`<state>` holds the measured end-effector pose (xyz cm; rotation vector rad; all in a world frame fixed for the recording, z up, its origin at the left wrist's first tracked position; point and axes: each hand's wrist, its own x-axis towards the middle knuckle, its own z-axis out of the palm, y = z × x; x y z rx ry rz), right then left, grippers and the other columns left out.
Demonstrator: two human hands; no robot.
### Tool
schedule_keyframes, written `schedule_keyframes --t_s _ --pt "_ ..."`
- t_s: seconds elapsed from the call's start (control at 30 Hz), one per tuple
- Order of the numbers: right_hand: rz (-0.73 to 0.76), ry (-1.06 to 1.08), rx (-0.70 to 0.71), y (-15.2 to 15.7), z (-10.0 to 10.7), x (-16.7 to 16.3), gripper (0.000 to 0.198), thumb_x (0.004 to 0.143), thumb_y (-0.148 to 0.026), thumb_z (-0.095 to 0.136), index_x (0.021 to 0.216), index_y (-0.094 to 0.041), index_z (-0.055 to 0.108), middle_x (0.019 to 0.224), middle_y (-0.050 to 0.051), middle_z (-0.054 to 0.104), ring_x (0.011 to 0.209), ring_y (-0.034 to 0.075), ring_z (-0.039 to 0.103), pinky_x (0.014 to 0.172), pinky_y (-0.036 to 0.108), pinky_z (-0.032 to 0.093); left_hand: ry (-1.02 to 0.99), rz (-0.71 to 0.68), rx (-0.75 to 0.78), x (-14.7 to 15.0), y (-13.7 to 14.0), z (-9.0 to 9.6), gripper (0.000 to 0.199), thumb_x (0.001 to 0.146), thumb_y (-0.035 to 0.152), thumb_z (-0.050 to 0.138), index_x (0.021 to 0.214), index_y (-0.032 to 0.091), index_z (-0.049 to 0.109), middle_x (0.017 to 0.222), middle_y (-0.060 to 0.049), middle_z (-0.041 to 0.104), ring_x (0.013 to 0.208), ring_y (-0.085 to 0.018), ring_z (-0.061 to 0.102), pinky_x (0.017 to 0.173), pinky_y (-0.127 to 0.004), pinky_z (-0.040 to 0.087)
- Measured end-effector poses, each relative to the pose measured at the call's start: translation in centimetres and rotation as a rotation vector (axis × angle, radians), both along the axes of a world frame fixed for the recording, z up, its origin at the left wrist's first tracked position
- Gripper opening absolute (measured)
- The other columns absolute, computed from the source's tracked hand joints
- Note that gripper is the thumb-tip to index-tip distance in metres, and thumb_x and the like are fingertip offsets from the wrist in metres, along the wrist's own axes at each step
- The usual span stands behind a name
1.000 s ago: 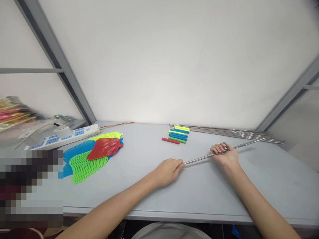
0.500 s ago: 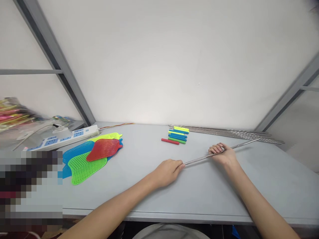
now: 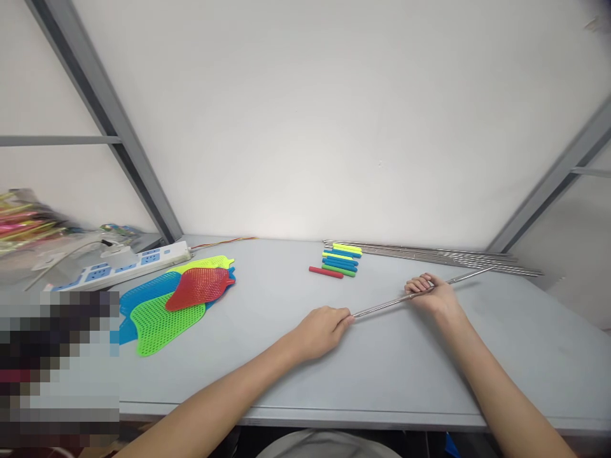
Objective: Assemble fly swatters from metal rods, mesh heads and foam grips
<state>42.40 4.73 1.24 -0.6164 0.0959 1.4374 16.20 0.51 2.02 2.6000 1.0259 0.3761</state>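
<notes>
My left hand is closed around the near end of a thin telescopic metal rod, which hides that end. Farther along the same rod my right hand has its fingers curled around it, palm turned up. The rod slants up to the right, its thin far tip close to several metal rods lying along the wall. Left of those lie several coloured tubes: a red tube in front, a green tube, blue tubes and yellow tubes.
On the left, perforated fly swatter heads overlap: a red one, a green one, a blue one and a yellow one. Behind them is a white power strip. A white wall closes off the table's back.
My right hand has slid slightly to the right along the rod. My left hand keeps its grip at the near end. The coloured tubes and swatter heads lie as before.
</notes>
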Motion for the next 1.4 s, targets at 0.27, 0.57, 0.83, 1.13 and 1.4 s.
schedule_keyframes --t_s 0.27,0.57,0.83,1.13,1.4 --pt "-0.043 -0.04 0.011 -0.1 0.3 0.4 0.019 0.062 -0.01 0.034 0.052 -0.018 0.019 0.037 -0.006 0.02 0.031 0.007 0.02 0.032 0.021 0.02 0.006 -0.003 0.006 0.0 -0.1 0.1 0.035 0.085 0.033 0.014 0.068 0.018 0.042 0.061 0.0 0.047 0.059 -0.011 0.044 0.055 -0.021 0.031" --pt "-0.044 -0.018 0.034 -0.4 0.4 0.1 0.02 0.062 -0.009 0.033 0.052 -0.018 0.019 0.036 -0.007 0.019 0.03 0.007 0.019 0.03 0.02 0.02 0.006 0.006 -0.004 -0.1 -0.1 0.2 0.035 0.084 0.033 0.015 0.068 0.018 0.041 0.062 0.0 0.047 0.059 -0.011 0.044 0.055 -0.022 0.032" --pt "-0.073 -0.015 0.132 -0.5 -0.2 -1.2 0.021 0.066 -0.006 0.031 0.052 -0.018 0.02 0.037 -0.008 0.016 0.029 0.005 0.016 0.028 0.017 0.017 0.065 0.012 0.053 -0.1 0.0 -0.9 0.037 0.085 0.034 0.009 0.068 0.018 0.038 0.061 0.0 0.048 0.058 -0.012 0.044 0.055 -0.023 0.032" --pt "-0.108 -0.046 0.164 -0.5 -0.8 -2.0 0.026 0.072 -0.009 0.029 0.053 -0.018 0.013 0.04 -0.008 0.01 0.029 0.005 0.012 0.027 0.018 0.017 0.132 0.004 0.155 0.0 -0.1 -1.3 0.039 0.085 0.033 0.008 0.067 0.017 0.04 0.058 -0.001 0.048 0.055 -0.013 0.043 0.057 -0.025 0.033" --pt "-0.118 -0.091 0.235 -0.6 -0.7 -2.1 0.028 0.074 -0.011 0.029 0.053 -0.018 0.01 0.041 -0.008 0.007 0.031 0.006 0.011 0.028 0.018 0.016 0.147 0.007 0.165 0.0 -0.1 -1.4 0.041 0.085 0.033 0.007 0.068 0.017 0.041 0.059 -0.002 0.048 0.055 -0.013 0.044 0.056 -0.025 0.033"
